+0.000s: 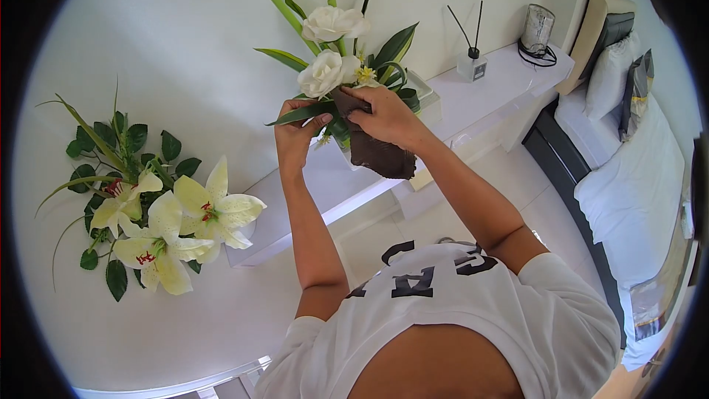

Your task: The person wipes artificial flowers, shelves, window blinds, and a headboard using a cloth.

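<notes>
An arrangement of white flowers (323, 74) with long green leaves stands on the white shelf against the wall. My left hand (297, 135) pinches a broad green leaf (301, 114) at the front of it, thumb on top. In my right hand (385, 116) is a dark brown cloth (382, 154), bunched at the fingers and hanging down below them. Part of the cloth lies close to the leaf, beneath the white blooms. The base of the arrangement is mostly hidden behind my hands and the cloth.
Pale yellow lilies (166, 233) with dark leaves are at the left. Along the shelf (484, 96) to the right stand a reed diffuser (473, 65) and a glass lamp (538, 28) with a coiled black cord. A bed (628, 185) with white bedding is on the far right.
</notes>
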The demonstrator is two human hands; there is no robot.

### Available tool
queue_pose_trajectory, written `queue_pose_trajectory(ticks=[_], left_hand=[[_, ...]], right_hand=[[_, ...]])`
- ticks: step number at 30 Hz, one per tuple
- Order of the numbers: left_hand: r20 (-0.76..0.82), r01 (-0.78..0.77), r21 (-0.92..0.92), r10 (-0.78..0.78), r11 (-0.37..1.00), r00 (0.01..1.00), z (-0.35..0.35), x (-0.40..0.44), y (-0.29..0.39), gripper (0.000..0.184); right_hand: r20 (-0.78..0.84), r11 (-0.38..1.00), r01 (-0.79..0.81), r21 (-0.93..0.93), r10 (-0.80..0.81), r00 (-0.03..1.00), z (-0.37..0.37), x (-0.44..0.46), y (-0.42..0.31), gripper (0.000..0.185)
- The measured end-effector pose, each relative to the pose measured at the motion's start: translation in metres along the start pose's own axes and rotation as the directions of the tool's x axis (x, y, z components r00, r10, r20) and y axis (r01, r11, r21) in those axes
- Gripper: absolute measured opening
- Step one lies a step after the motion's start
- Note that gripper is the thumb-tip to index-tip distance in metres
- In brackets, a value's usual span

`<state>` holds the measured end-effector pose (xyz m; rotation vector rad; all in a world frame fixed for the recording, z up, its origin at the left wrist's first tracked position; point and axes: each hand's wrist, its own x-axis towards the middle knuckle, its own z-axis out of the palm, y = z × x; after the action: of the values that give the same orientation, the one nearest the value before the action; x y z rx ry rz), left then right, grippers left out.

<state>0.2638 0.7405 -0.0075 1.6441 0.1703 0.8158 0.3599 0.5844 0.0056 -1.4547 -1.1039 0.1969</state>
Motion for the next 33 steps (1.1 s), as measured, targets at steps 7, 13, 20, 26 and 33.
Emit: queue_pose_trajectory(ticks=[7,13,20,26,33], left_hand=[[0.071,0.0,0.086,-0.006,0.996,0.997,-0.001,0.001,-0.002,0.028],[0.136,-0.069,0.259,0.034,0.963,0.99,-0.005,0.003,0.001,0.022],[0.282,-0.102,0.184,0.047,0.978,0.958,-0.01,0.003,0.009,0.016],[0.165,0.041,0.181,-0.072,0.983,0.984,-0.01,0.004,0.003,0.025],[0.156,-0.247,0.339,0.205,0.908,0.966,-0.003,0.011,-0.016,0.033]], right_hand=[[0.023,1.0,0.003,0.019,-0.003,1.0,0.0,0.004,-0.001,0.039],[0.009,1.0,-0.01,-0.023,0.01,1.0,-0.006,0.002,-0.001,0.038],[0.069,0.979,0.122,-0.164,-0.112,0.991,0.004,0.011,0.005,0.031],[0.228,0.814,0.03,-0.58,0.126,0.965,0.01,0.016,-0.013,0.029],[0.133,0.784,0.139,-0.605,-0.074,0.988,0.038,0.002,-0.022,0.025]])
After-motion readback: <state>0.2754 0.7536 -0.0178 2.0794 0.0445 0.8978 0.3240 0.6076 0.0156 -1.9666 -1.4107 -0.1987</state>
